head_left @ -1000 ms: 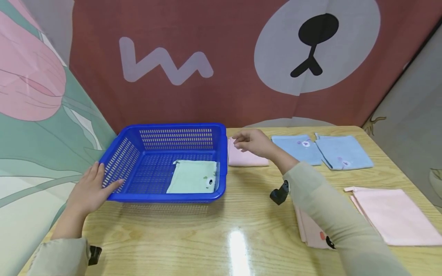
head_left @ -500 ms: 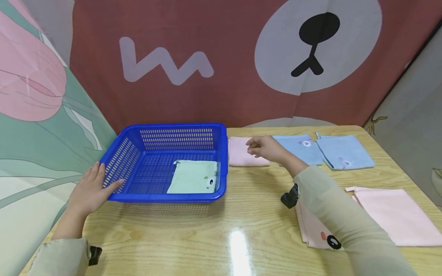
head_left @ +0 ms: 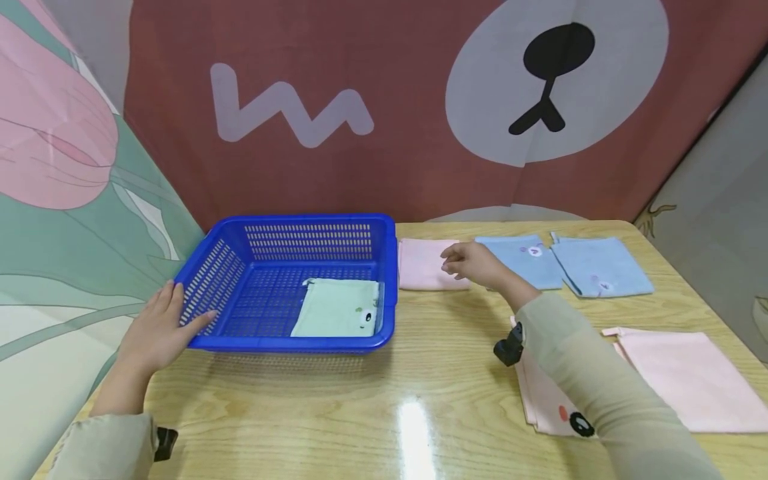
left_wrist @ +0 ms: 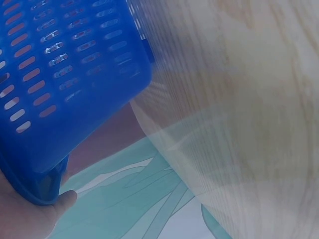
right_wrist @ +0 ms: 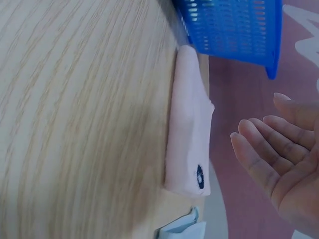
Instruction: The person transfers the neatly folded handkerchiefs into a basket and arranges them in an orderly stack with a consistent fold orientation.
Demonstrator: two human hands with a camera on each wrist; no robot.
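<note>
My left hand (head_left: 150, 327) holds the front left corner of a blue plastic basket (head_left: 288, 344), its thumb lying across the rim. In the left wrist view a fingertip (left_wrist: 67, 200) shows beyond the basket's corner. A folded pale green towel (head_left: 336, 308) with a small animal face lies inside, towards the right. My right hand (head_left: 475, 264) hovers with loosely bent fingers and nothing in them, overlapping the right end of a folded pink towel (head_left: 423, 265). In the right wrist view this hand (right_wrist: 294, 164) is apart from the pink towel (right_wrist: 189, 129), palm showing.
Two folded blue towels (head_left: 521, 259) (head_left: 602, 265) lie at the back right. Nearer me on the right are two more pink towels (head_left: 549, 400) (head_left: 696, 380), one partly under my right sleeve. A printed cloth (head_left: 300, 180) hangs behind the wooden table (head_left: 336, 413).
My right hand has moved right, away from the basket, and slightly down, uncovering more of the back pink towel. My left hand, the basket and the towels stay in place.
</note>
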